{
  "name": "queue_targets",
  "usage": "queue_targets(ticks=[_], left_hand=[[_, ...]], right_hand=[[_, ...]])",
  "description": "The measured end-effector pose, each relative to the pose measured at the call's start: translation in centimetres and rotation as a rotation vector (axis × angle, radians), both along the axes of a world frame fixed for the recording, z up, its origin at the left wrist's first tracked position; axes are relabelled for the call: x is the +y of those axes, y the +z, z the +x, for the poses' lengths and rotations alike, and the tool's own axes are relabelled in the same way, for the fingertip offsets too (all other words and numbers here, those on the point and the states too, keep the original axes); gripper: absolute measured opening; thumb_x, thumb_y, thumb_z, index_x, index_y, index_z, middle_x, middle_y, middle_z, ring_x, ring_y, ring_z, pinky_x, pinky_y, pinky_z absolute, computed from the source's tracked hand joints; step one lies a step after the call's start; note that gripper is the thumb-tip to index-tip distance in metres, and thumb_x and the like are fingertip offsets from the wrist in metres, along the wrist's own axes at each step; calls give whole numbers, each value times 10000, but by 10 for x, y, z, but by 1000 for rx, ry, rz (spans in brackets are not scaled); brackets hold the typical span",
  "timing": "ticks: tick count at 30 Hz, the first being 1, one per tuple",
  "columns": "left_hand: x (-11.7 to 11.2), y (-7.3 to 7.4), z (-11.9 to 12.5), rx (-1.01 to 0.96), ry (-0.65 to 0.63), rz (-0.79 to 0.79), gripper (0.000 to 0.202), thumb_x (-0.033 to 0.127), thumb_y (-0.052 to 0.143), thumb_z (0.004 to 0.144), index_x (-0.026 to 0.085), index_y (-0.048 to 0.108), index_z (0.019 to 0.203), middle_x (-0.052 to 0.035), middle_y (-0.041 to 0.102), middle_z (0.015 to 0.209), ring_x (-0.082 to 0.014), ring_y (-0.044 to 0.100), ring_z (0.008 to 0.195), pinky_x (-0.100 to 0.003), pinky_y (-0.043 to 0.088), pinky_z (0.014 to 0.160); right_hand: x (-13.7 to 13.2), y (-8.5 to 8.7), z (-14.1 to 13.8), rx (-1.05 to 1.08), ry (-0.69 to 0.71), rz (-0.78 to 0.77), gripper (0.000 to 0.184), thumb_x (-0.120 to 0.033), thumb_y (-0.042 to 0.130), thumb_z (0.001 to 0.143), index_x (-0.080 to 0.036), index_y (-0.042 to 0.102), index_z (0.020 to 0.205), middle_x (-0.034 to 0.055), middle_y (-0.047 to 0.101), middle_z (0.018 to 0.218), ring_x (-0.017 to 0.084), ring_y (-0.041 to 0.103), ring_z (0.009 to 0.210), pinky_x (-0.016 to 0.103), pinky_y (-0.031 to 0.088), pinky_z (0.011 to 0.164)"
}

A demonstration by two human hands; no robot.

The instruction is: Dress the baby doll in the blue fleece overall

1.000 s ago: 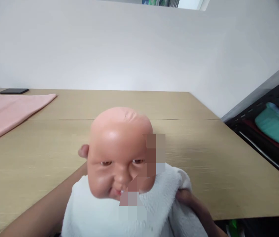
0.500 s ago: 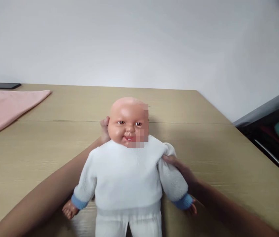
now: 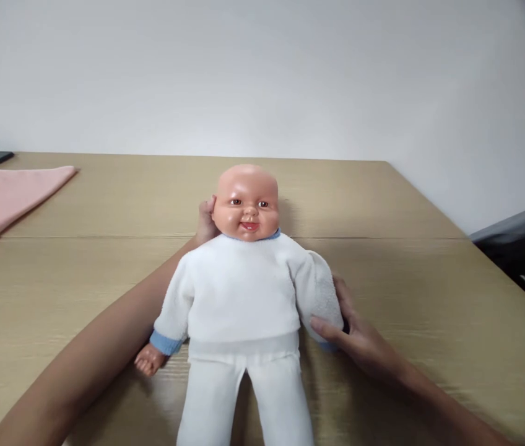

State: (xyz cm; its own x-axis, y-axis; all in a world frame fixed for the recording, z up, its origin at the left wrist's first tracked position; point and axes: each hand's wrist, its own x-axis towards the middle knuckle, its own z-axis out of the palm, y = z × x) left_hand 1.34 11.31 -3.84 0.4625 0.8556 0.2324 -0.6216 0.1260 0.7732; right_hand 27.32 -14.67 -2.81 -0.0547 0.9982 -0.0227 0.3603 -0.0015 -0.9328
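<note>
The head view looks forward and down across the table [image 3: 411, 285].

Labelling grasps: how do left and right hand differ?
The left hand is at the head of the doll; the right hand grips a sleeve. The left hand is partly hidden behind the head; the right hand's thumb shows over the sleeve. Both are bare and touch the doll.

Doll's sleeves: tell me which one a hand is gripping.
The sleeve at picture right: the right hand holds it, thumb across its front. The other sleeve shows no fingers on it, and its blue cuff is plainly visible.
</note>
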Motion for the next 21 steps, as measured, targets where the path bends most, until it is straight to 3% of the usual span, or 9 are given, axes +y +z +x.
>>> queue_targets(ticks=[2, 4, 5, 10, 14, 21], left_hand=[[8, 3, 0, -29, -45, -20, 855, 635, 248, 1088, -30, 743, 1296, -126, 604, 1659, -437, 387, 1621, -441, 386, 1290], [11, 7, -2, -13, -112, -76, 631, 691, 653, 950, 159, 805, 1253, -60, 697, 1590, -443, 448, 1620, -502, 391, 1351], [12, 8, -3, 4, -165, -100, 593, 676, 747, 887, 212, 806, 1251, -43, 732, 1550, -452, 468, 1615, -543, 393, 1362], [12, 11, -5, 36, -314, -131, 696, 648, 780, 831, 223, 745, 1381, -70, 775, 1481, -504, 515, 1573, -636, 410, 1326], [14, 7, -1, 81, -329, -103, 786, 768, 817, 809, 232, 746, 1380, -86, 796, 1437, -501, 551, 1546, -639, 435, 1304], [13, 2, -2, 157, -368, -176, 618, 664, 775, 912, 151, 826, 1253, -163, 814, 1385, -487, 636, 1466, -609, 502, 1256]], right_hand=[[0, -2, -2, -52, -78, 62, 839, -597, 748, 997, -313, 366, 1688, 155, 500, 1727, 353, 519, 1589, 540, 456, 1299], [-1, -3, -5, -131, -153, 87, 804, -578, 744, 1003, -306, 380, 1667, 155, 551, 1676, 360, 577, 1527, 533, 500, 1260], [-2, -4, -7, -183, -182, 89, 778, -573, 738, 1007, -304, 394, 1651, 155, 581, 1642, 362, 611, 1485, 529, 526, 1229], [-2, -5, -7, -417, -204, 145, 603, -535, 694, 1041, -311, 487, 1561, 121, 716, 1407, 333, 731, 1243, 478, 605, 1087], [0, -6, -3, -487, -185, 166, 536, -531, 662, 1056, -320, 517, 1528, 101, 744, 1323, 320, 762, 1145, 463, 625, 1025], [-2, -8, 2, -493, -168, 139, 537, -541, 659, 1056, -318, 524, 1526, 92, 745, 1361, 319, 763, 1179, 430, 624, 1001]])
